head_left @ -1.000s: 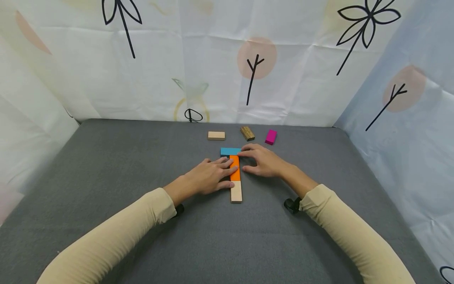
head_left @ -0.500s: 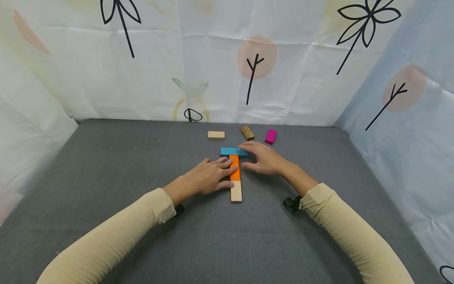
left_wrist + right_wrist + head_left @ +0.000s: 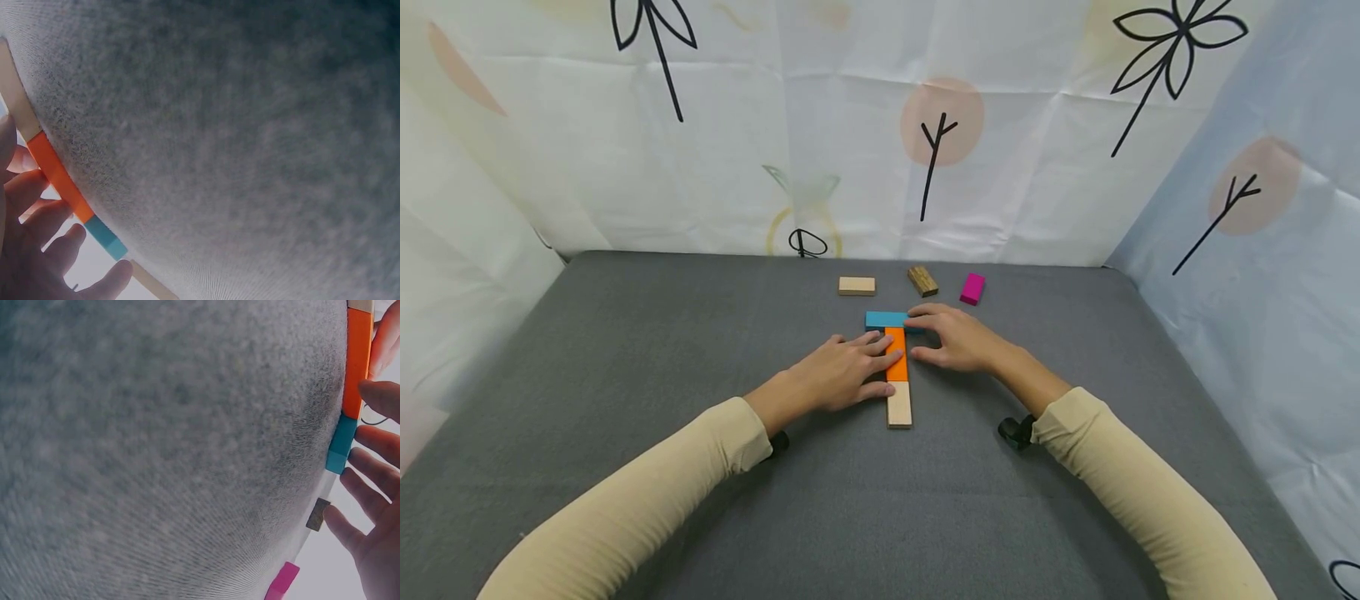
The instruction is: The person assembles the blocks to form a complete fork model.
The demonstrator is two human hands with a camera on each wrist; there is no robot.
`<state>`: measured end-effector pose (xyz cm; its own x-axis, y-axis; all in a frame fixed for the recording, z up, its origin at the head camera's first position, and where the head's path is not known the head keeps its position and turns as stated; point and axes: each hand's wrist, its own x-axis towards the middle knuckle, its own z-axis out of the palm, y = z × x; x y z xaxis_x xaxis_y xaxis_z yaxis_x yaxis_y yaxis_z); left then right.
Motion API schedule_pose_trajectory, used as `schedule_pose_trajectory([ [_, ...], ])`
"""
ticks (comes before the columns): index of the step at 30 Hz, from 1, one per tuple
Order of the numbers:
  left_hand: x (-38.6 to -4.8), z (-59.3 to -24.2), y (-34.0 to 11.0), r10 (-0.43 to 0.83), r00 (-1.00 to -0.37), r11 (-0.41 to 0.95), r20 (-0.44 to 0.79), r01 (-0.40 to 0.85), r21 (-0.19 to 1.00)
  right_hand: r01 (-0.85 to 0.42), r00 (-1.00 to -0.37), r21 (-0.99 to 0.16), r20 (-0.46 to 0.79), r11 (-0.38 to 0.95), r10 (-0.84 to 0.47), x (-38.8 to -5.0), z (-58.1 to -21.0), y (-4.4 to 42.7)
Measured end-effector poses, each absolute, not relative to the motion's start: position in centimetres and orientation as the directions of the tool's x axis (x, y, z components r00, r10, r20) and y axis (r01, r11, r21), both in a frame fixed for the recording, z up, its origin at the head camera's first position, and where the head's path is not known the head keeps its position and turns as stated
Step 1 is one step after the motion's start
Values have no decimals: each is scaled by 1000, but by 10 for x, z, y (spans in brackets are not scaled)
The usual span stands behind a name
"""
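Observation:
An orange block [image 3: 896, 367] and a pale wooden block [image 3: 899, 410] lie end to end. A blue block [image 3: 884, 320] lies crosswise at the orange block's far end, making a T shape. My left hand [image 3: 842, 372] comes from the left with fingers spread; fingertips rest on the orange block and the thumb on the pale block. My right hand [image 3: 957, 338] has its fingertips on the blue block's right end, covering part of it. Its thumb points toward the orange block's right side. In the right wrist view, the right fingers [image 3: 375, 440] extend beside the blue block.
Behind the T lie another pale wooden block [image 3: 857, 287], a brown grained block [image 3: 922, 282] and a magenta block [image 3: 972, 289]. All sit on a grey cloth-covered table [image 3: 700, 333]. Printed white fabric [image 3: 850, 125] hangs along the back and sides.
My right fingertips lifted slightly away from the blue block's right end half a second ago, and now they are back on it. The left hand and the blocks look unmoved.

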<state>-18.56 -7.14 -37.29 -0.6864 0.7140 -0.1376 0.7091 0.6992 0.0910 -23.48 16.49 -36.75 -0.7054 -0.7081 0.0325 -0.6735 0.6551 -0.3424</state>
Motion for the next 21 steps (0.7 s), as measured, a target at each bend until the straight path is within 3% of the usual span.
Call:
schedule_pose_trajectory([
  [21,-185,-373,-71,718,-683,695,-136,713,92,-671,-706,-354,32,652,-708,-235,-367,166],
])
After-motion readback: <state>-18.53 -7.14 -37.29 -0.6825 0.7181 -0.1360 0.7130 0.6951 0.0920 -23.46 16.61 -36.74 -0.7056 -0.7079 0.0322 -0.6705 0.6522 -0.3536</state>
